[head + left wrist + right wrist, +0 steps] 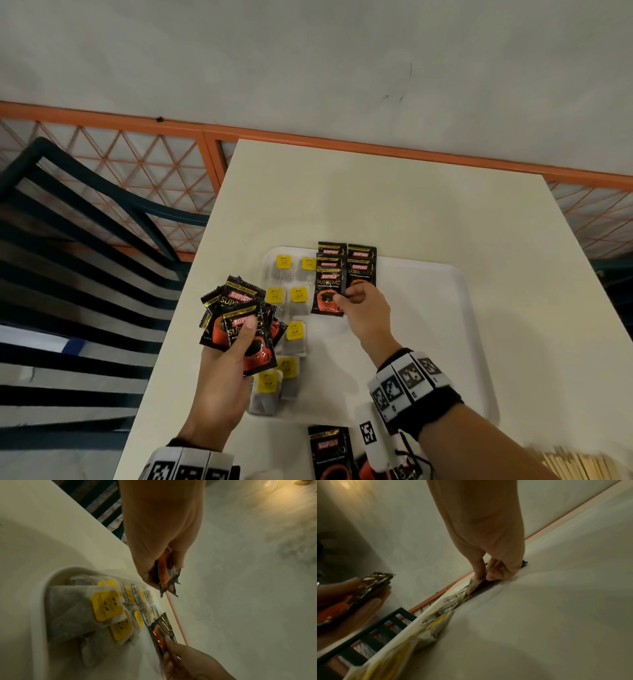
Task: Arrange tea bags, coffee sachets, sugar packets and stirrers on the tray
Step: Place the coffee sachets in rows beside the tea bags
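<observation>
Head view: a white tray (445, 308) lies on a pale table (376, 198). Along the tray's left side lie tea bags with yellow tags (294, 330), in two loose columns. To their right, Kopiko coffee sachets (361, 263) lie in two overlapping columns at the tray's far edge. The right hand (364, 310) pinches the near sachet of the left column (327, 294) at its lower right corner, thumb and curled fingers closed on it. The left hand (222, 380) grips a fanned bundle of sachets (239, 318) over the table's left edge, thumb pressed on top. One more sachet (329, 452) lies on the table near the tray's near edge (wooden stirrers (575, 464) show at the lower right).

Left wrist view: the left hand (159, 536) clasps the bundle (167, 577) edge-on, above the tea bags (106, 605) in the tray corner.

Right wrist view: the right hand (491, 555) holds its sachet (475, 586) low against the tray floor (556, 601), thumb on top.
</observation>
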Available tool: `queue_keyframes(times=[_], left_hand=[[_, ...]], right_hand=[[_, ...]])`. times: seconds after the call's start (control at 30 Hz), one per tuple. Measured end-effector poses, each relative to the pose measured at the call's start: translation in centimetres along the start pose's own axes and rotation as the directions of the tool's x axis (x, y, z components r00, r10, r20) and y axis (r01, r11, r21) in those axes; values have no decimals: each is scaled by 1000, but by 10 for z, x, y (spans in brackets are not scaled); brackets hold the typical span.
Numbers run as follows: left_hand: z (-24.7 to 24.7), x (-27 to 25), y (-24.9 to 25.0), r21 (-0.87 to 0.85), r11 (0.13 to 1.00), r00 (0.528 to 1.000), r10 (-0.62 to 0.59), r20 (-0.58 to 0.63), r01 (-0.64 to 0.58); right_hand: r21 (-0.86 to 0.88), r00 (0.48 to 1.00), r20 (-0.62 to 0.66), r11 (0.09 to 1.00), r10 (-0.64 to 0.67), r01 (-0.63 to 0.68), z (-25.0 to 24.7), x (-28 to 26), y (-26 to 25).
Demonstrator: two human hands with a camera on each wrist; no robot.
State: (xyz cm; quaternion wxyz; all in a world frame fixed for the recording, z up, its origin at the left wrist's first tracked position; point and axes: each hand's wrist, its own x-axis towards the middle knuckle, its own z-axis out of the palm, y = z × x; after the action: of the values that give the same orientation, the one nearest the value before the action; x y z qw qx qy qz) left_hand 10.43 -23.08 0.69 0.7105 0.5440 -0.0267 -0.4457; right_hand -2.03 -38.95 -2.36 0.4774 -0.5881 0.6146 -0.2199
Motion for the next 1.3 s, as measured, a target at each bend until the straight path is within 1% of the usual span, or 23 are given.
queue_keyframes(times=[0.1, 0.17, 0.27, 0.33, 0.37, 0.4, 0.47, 0.5, 0.53, 0.57, 0.6, 0.67, 0.73, 0.8, 0.87, 0.93, 1.03, 1.13, 1.23, 1.3], left_hand=[[3, 0, -1, -4, 1000, 1000, 12, -19, -12], [8, -1, -1, 8, 1000, 1000, 12, -4, -12], [12, -4, -1, 22, 1000, 1000, -13, 20, 12], [15, -7, -2, 38, 999, 999, -28, 22, 27], [18, -8, -1, 41, 999, 999, -35, 21, 34], [20, -10, 0, 35, 998, 999, -45, 23, 45], [24, -11, 0, 32, 998, 998, -57, 22, 56], [25, -12, -1, 38, 997, 998, -62, 26, 61], [27, -13, -1, 40, 997, 997, -71, 37, 69], [29, -14, -1, 37, 996, 995, -82, 54, 80], [32, -16, -1, 31, 996, 993, -91, 70, 89], [37, -20, 0, 21, 995, 990, -96, 99, 95], [40, -22, 2, -9, 996, 987, -89, 131, 91], [41, -23, 4, -61, 994, 986, -85, 143, 95], [40, -22, 4, -89, 993, 990, -65, 124, 77], [40, -22, 2, -83, 995, 995, -39, 94, 47], [37, -20, 0, -84, 996, 998, -21, 56, 26], [29, -19, 0, -84, 996, 999, -29, 41, 32], [22, -17, 0, -61, 997, 999, -35, 37, 37], [20, -17, -1, -21, 999, 999, -28, 39, 29]], right_hand=[[-23, 999, -26, 999, -44, 43, -1, -1, 2], [-34, 997, -38, 997, -66, 64, -2, -4, 0], [-19, 992, 4, 992, -127, 127, -4, -15, -6], [14, 982, 110, 988, -154, 153, -6, -28, -13], [34, 968, 192, 987, -160, 157, -7, -35, -16], [48, 944, 290, 988, -158, 150, -8, -44, -19], [63, 866, 479, 990, -144, 130, -10, -62, -24], [72, 832, 535, 989, -146, 128, -10, -69, -24], [79, 814, 560, 988, -154, 133, -9, -76, -24], [83, 811, 562, 987, -163, 141, -7, -80, -22], [87, 819, 548, 986, -167, 143, -6, -82, -20], [119, 840, 520, 987, -157, 111, -6, -82, -19], [168, 838, 524, 983, -152, 73, -11, -81, -18], [152, 828, 539, 985, -155, 85, -18, -79, -17], [120, 830, 536, 987, -153, 105, -25, -77, -15], [120, 845, 515, 988, -146, 97, -33, -75, -13], [108, 867, 471, 986, -164, 127, -44, -69, -9], [28, 901, 407, 988, -149, 150, -57, -57, -1], [-49, 945, 318, 994, -79, 100, -65, -38, 11], [-36, 972, 234, 999, -29, 39, -67, -24, 18]])
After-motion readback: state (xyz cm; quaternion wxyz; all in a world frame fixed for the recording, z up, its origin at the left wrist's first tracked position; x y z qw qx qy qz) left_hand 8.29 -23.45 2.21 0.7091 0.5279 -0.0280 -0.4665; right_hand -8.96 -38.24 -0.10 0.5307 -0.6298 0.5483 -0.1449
